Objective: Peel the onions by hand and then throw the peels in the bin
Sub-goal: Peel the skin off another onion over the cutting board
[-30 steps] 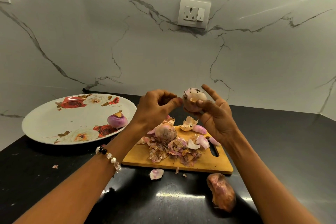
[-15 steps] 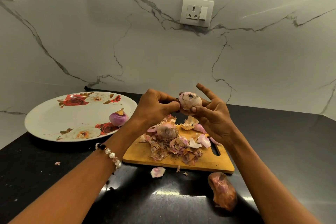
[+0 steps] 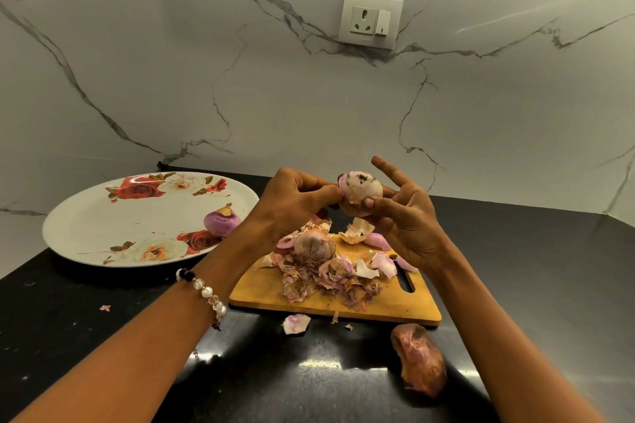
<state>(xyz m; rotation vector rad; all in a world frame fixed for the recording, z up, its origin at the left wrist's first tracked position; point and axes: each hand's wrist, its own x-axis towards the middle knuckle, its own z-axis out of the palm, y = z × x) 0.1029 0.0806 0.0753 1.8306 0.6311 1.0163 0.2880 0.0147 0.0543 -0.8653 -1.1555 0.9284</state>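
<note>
Two hands raised over the wooden cutting board, both on one partly peeled onion. Right hand cradles it from below, fingers curled round its underside, index finger sticking up free. Left hand pinches at the onion's left edge with thumb and curled fingers; whether a strip of skin sits in that pinch is hard to make out. Dark specks on the onion's top.

On the board: heap of peels with another unpeeled onion sitting in it, its far side hidden by the left hand. Right palm covers the board's far right corner. One loose peel lies on the black bench just in front of the board. Brownish skinned onion on the bench near the board's front right corner, apart from it. Floral plate to the left holds one peeled onion. Beaded bracelet on the left wrist. Both forearms cut off by the bottom edge. Wall socket on the marble backsplash.
</note>
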